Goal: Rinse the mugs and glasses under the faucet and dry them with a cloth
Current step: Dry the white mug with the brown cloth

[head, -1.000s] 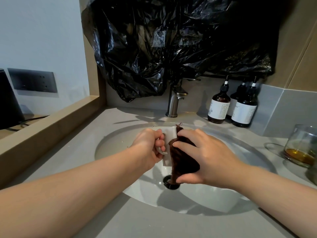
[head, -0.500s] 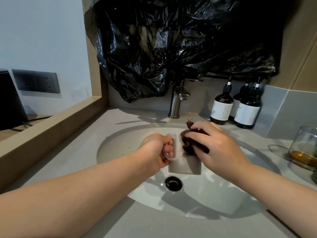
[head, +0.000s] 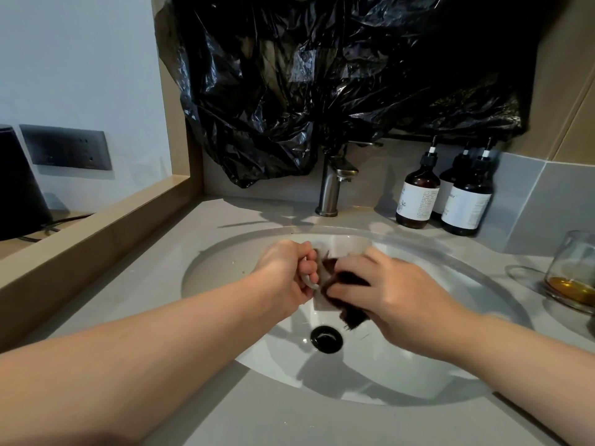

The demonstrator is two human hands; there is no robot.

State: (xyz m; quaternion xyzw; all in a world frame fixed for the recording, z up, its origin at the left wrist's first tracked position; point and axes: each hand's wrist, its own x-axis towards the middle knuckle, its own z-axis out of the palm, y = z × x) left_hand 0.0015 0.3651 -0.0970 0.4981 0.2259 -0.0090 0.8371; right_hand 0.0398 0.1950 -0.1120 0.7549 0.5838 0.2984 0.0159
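Over the white sink basin (head: 402, 375) I hold a white mug (head: 341, 244). My left hand (head: 285, 275) grips its handle, fingers curled through the loop. My right hand (head: 392, 297) presses a dark brown cloth (head: 352, 313) against the mug's side, fingers curled around the cloth. Most of the mug is hidden behind both hands. The metal faucet (head: 333, 185) stands at the back of the sink, with no water running. A glass (head: 576, 272) with amber liquid at its bottom stands on the counter at the far right.
Three dark pump bottles (head: 418, 197) stand right of the faucet. A black plastic bag (head: 322, 75) covers the wall above. The black drain (head: 326, 338) lies below the mug. A wooden ledge (head: 96, 239) runs along the left, with a black appliance (head: 16, 188) beyond it.
The mug has been turned in my left hand while my right hand slid the cloth from the rim down over the mug's side. The camera view has shifted slightly.
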